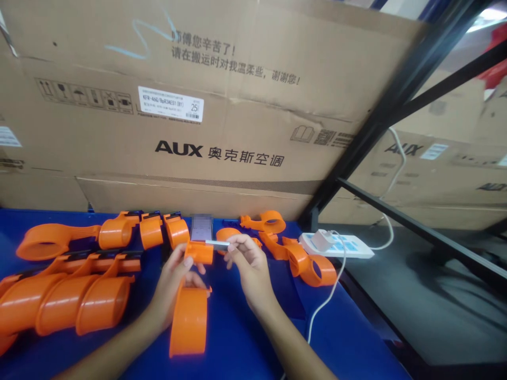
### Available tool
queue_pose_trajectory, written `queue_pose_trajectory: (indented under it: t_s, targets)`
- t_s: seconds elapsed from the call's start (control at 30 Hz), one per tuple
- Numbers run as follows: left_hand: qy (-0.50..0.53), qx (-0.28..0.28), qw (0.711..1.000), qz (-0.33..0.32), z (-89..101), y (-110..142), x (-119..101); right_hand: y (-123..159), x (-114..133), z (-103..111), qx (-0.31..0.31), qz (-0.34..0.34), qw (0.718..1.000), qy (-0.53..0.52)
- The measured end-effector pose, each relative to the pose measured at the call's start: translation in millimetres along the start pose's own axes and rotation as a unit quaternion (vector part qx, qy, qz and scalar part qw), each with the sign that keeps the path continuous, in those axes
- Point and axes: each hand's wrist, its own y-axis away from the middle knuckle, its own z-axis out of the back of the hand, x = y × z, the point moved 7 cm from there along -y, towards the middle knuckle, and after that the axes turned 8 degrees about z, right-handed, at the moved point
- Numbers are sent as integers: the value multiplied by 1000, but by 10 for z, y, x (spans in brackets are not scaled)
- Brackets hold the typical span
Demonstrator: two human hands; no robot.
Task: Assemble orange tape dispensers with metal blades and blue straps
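Observation:
My left hand (176,274) is closed around an orange plastic tape dispenser (189,322), whose wide ring hangs down toward me. The dispenser's smaller head points up between the fingers. My right hand (247,264) pinches the end of a thin, light metal strip (217,245). The strip's other end meets the top of the dispenser's head; whether it is seated there I cannot tell. Another orange dispenser (227,233) lies behind my right hand, partly hidden by it.
Several dispensers with dark parts (105,301) lie in rows on the blue table (237,343) at left. More orange dispensers (319,269) lie at right, beside a white power strip (356,247) with a cable. Behind stand a large carton (237,121) and a black metal frame (364,142).

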Motion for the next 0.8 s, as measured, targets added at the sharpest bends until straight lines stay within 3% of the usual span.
queue_pose_trajectory:
  t_s: [0.8]
  targets:
    - [-2,8,1000,29,2,-30,30,-25,-23,-30,47,-24,998,-20]
